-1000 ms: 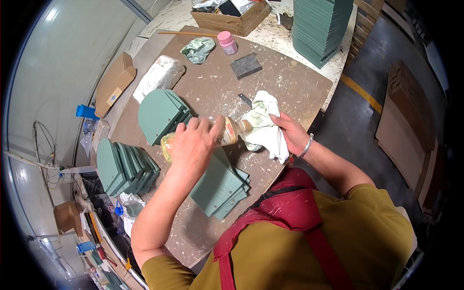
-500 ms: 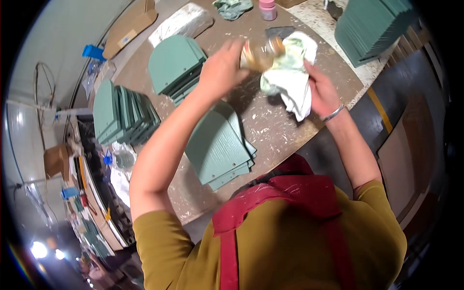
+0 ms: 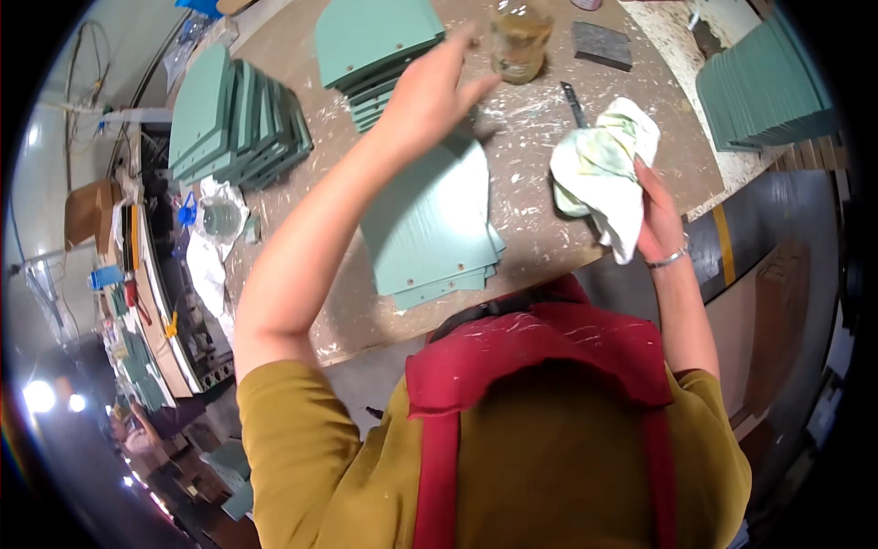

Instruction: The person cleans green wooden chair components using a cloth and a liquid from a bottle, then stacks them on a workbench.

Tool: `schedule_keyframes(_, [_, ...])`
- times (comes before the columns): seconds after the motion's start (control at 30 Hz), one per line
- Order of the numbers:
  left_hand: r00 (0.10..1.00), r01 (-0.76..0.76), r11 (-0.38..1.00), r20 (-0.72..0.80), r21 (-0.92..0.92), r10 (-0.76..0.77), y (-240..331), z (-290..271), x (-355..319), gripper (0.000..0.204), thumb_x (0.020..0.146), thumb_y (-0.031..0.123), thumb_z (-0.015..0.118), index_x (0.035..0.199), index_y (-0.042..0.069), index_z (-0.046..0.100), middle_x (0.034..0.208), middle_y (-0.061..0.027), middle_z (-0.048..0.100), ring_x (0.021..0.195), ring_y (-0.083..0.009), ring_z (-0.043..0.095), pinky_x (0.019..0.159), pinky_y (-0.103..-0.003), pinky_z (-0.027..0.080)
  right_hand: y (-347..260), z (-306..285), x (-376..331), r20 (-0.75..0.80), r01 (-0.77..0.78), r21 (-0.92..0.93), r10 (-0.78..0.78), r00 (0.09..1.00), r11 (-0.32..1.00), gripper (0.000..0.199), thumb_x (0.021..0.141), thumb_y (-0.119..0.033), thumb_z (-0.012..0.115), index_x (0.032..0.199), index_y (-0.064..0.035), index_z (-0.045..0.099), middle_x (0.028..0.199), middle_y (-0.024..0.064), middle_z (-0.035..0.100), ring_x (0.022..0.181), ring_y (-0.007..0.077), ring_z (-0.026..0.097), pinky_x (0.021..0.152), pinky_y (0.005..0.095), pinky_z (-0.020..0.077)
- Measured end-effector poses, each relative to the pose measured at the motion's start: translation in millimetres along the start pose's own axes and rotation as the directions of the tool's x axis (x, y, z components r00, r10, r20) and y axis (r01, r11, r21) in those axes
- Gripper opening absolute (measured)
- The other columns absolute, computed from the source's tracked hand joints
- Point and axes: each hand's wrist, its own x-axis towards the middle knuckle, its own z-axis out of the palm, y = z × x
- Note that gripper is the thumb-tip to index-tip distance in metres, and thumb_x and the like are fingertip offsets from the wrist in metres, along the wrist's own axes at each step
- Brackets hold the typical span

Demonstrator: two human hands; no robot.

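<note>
Rag bunched in right hand, fingers hidden; left hand spread nr jar.

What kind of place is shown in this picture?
Probably a small workshop for painting or finishing panels. Stacks of green panels lie on a paint-spattered worktable, the right hand holds a stained rag, and a jar of yellowish liquid stands nearby.
</note>
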Motion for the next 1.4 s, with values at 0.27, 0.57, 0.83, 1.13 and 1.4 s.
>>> schedule_keyframes(0.27, [0.981,-0.176,0.880,0.148,0.442,0.122,-42,-9,-125,0.046,0.090,0.033,0.051,0.134,0.020,0.046,0.142,-0.0039,0.040,0.129,-0.0302,0.037,0.106,-0.044,0.030,58,132,-27,0.842,0.837,-0.537,-0.113,0.527,-0.104,0.043,0.071,-0.005,0.067,0.113,-0.0062,0.059,0.111,0.0116,0.059,0.100,0.0293,0.059,0.086,0.0379,0.0472])
schedule_keyframes(0.57, [0.985,-0.170,0.906,0.037,0.387,0.169,-50,-3,-133,0.044,0.092,0.034,0.049,0.133,0.019,0.047,0.139,-0.0050,0.044,0.127,-0.0300,0.040,0.103,-0.046,0.031,89,104,-35,0.855,0.773,-0.374,0.132,0.501,-0.512,0.030,0.068,-0.008,0.060,0.098,-0.0103,0.059,0.094,0.0055,0.056,0.089,0.0251,0.055,0.076,0.0373,0.0452])
schedule_keyframes(0.83, [0.980,-0.192,0.904,0.026,0.383,0.197,-50,-2,-129,0.044,0.092,0.035,0.049,0.132,0.019,0.048,0.138,-0.0058,0.045,0.126,-0.0303,0.042,0.101,-0.046,0.033,138,142,-46,0.891,0.822,-0.286,0.179,0.418,-0.492,0.031,0.068,-0.009,0.060,0.100,-0.0114,0.059,0.098,0.0061,0.057,0.094,0.0248,0.056,0.079,0.0358,0.0452])
schedule_keyframes(1.13, [0.984,-0.171,0.916,0.006,0.362,0.181,-53,0,-132,0.043,0.091,0.035,0.050,0.131,0.018,0.048,0.138,-0.0058,0.045,0.127,-0.0309,0.041,0.101,-0.048,0.033,106,134,-61,0.784,0.657,-0.538,-0.027,0.620,-0.529,0.039,0.064,0.001,0.059,0.102,-0.0084,0.061,0.103,0.0094,0.057,0.094,0.0302,0.055,0.079,0.0407,0.0461])
schedule_keyframes(1.4, [0.988,-0.157,0.926,0.045,0.342,0.151,-46,-7,-132,0.044,0.091,0.035,0.050,0.132,0.017,0.047,0.138,-0.0059,0.044,0.128,-0.0318,0.039,0.101,-0.049,0.033,59,60,-54,0.427,0.346,-0.885,-0.245,0.871,-0.312,0.031,0.069,0.001,0.060,0.100,-0.0033,0.061,0.099,0.0142,0.058,0.093,0.0356,0.055,0.082,0.0402,0.0452])
